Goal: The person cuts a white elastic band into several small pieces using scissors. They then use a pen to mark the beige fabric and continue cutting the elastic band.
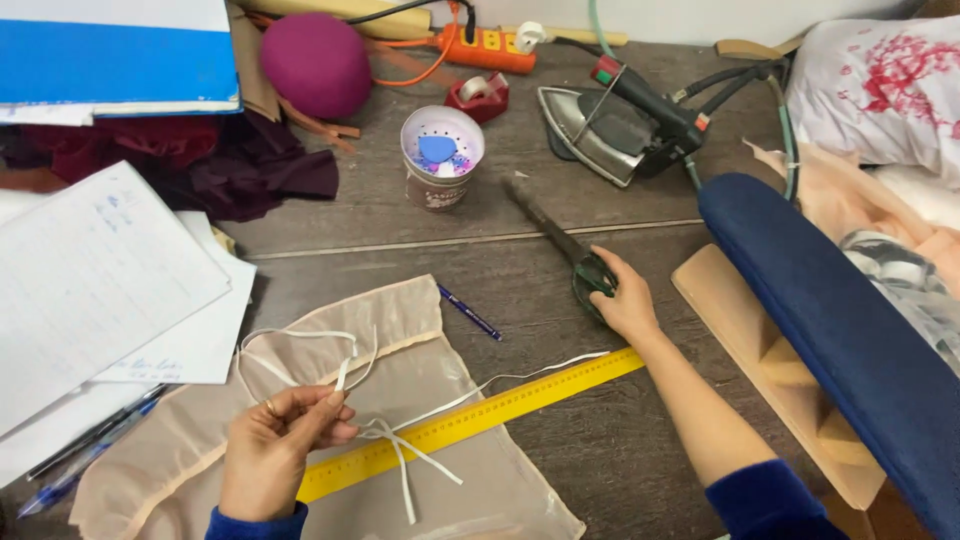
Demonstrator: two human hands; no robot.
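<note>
My left hand (278, 445) pinches a loop of thin white elastic cord (300, 345) above a sheer peach fabric piece (400, 330) spread on the wooden table. The cord's loose ends trail across a yellow ruler (500, 405) that lies diagonally over the fabric. My right hand (625, 300) rests on the dark green handles of a large pair of scissors (548, 225), fingers curled around them; the blades point away to the upper left.
A blue pen (470, 313) lies beside the fabric. A paper cup (441, 155) with small bits, a tape dispenser (480, 95), an iron (600, 125) and an orange power strip (485, 45) stand behind. Papers (90, 280) lie left; a blue padded sleeve board (840, 330) stands right.
</note>
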